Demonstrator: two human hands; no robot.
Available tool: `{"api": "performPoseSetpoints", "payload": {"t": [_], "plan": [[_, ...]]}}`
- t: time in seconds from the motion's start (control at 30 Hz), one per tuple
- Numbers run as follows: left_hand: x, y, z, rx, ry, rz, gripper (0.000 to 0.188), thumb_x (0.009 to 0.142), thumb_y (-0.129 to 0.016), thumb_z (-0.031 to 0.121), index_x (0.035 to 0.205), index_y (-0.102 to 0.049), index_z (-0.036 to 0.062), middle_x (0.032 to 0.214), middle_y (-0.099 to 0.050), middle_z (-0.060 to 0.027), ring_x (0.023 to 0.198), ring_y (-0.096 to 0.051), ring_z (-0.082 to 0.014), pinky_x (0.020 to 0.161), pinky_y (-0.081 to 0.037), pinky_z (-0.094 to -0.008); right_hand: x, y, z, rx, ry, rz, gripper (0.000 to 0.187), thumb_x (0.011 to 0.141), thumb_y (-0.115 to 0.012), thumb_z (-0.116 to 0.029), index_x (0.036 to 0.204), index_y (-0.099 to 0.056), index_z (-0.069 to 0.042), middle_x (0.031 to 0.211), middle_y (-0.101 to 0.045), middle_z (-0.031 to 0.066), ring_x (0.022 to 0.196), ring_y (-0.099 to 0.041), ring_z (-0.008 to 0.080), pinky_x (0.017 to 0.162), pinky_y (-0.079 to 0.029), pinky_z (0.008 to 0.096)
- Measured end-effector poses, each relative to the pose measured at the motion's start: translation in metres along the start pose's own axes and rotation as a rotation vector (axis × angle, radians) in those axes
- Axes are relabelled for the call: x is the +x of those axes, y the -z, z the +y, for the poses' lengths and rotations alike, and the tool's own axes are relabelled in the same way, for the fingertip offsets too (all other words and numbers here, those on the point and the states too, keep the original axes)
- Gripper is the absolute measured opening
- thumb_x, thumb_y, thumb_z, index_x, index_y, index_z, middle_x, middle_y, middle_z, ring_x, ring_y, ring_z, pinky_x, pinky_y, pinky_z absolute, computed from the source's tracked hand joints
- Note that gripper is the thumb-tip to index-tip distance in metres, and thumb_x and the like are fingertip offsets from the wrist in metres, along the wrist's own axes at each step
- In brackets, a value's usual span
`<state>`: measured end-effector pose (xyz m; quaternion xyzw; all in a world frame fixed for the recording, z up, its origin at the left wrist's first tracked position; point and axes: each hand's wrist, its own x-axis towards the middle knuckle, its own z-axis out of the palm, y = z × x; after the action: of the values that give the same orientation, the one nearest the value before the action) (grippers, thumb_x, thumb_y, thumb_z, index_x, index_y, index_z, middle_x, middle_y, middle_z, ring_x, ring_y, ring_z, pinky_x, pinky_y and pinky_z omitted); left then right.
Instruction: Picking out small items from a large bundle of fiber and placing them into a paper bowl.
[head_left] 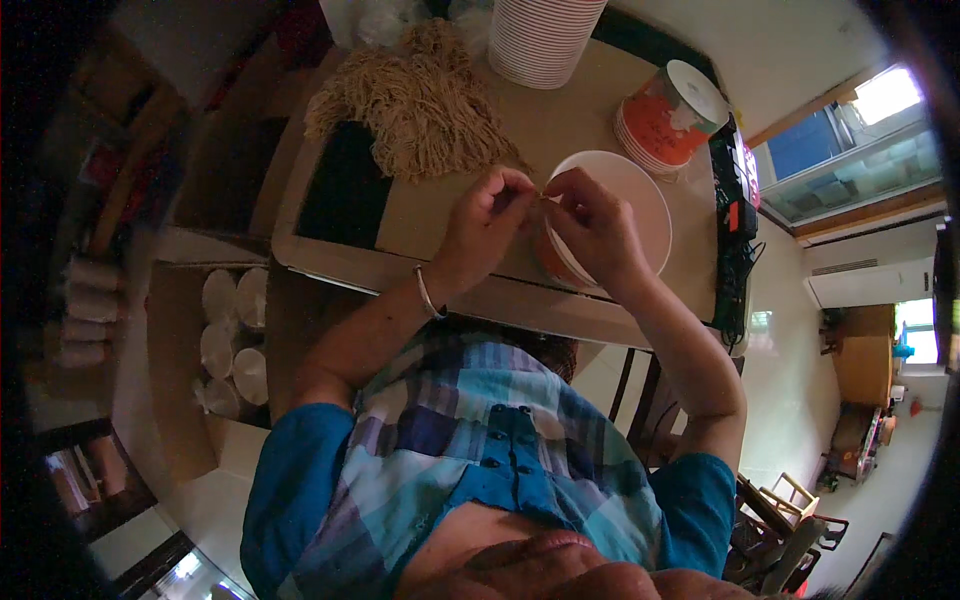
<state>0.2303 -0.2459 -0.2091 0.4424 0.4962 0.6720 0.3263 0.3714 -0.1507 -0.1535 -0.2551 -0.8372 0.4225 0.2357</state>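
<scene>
1. Tabletop (560,130): carries a heap of tan noodle-like strands (420,95) at the far left, a tall stack of white bowls (545,35) behind, and a shorter orange-printed stack lying on its side (665,120) at the right.
2. White bowl (640,200): tilted at the near edge, its opening facing the person, under the right hand (595,225); contents can't be made out.
3. Left hand (485,225): fingertips meet the right's over the bowl's left rim; both grips narrow, pinching a small strand (541,197) between them, long axis unclear.

Tiny strand (541,194) between fingertips; bowl stack (540,38) cut by top edge.
</scene>
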Motion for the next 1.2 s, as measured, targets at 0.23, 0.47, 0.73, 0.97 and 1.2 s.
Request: {"api": "performPoseSetpoints", "payload": {"t": [0.23, 0.47, 0.73, 0.97, 1.2], "plan": [[0.0, -0.002, 0.007, 0.035, -0.051, -0.013, 0.005, 0.097, -0.051, 0.009, 0.101, -0.052, 0.0051, 0.088, -0.055, -0.0011, 0.075, -0.057, -0.0093, 0.068, -0.051, -0.026, 0.001, 0.0, -0.004, -0.013, -0.005, 0.017, 0.014, 0.085, -0.063, -0.006, 0.098, -0.058, -0.003, 0.072, -0.055, 0.0019, 0.068, -0.053, 0.007, 0.062, -0.048, 0.0246], [0.007, 0.0, 0.013, -0.06, -0.051, 0.024, 0.006, 0.095, -0.054, 0.01, 0.1, -0.054, 0.0059, 0.085, -0.055, 0.0013, 0.073, -0.054, -0.0062, 0.065, -0.048, -0.0222, 0.004, 0.005, 0.005, 0.04, -0.006, -0.005, 0.02, 0.082, -0.064, -0.007, 0.101, -0.058, -0.005, 0.066, -0.054, 0.0049, 0.062, -0.052, 0.011, 0.06, -0.046, 0.0283], [0.011, 0.001, 0.033, 0.022, -0.028, -0.022, 0.009, 0.096, -0.056, 0.015, 0.099, -0.058, 0.0069, 0.083, -0.056, 0.0033, 0.073, -0.054, -0.0053, 0.066, -0.047, -0.0217, 0.004, 0.006, 0.0, 0.132, -0.069, -0.048, 0.018, 0.085, -0.067, -0.01, 0.101, -0.06, -0.005, 0.067, -0.05, -0.0022, 0.065, -0.046, 0.0049, 0.058, -0.04, 0.0227], [0.023, -0.001, 0.046, 0.213, -0.219, -0.064, 0.006, 0.091, -0.06, 0.006, 0.096, -0.057, 0.0032, 0.087, -0.059, -0.0023, 0.078, -0.056, -0.0078, 0.069, -0.047, -0.0233, 0.007, 0.003, -0.001, 0.041, -0.067, 0.002, 0.017, 0.088, -0.065, -0.015, 0.096, -0.063, -0.001, 0.073, -0.063, 0.0043, 0.068, -0.052, 0.0078, 0.062, -0.045, 0.0271], [0.026, 0.001, 0.05, 0.016, -0.052, 0.019, 0.012, 0.091, -0.06, 0.007, 0.102, -0.059, 0.0033, 0.086, -0.059, -0.0019, 0.077, -0.056, -0.0082, 0.068, -0.047, -0.0233, 0.007, 0.005, 0.003, 0.201, -0.082, -0.019, 0.016, 0.09, -0.062, -0.013, 0.098, -0.063, 0.001, 0.082, -0.066, 0.0063, 0.075, -0.056, 0.0076, 0.068, -0.047, 0.0265]]}}
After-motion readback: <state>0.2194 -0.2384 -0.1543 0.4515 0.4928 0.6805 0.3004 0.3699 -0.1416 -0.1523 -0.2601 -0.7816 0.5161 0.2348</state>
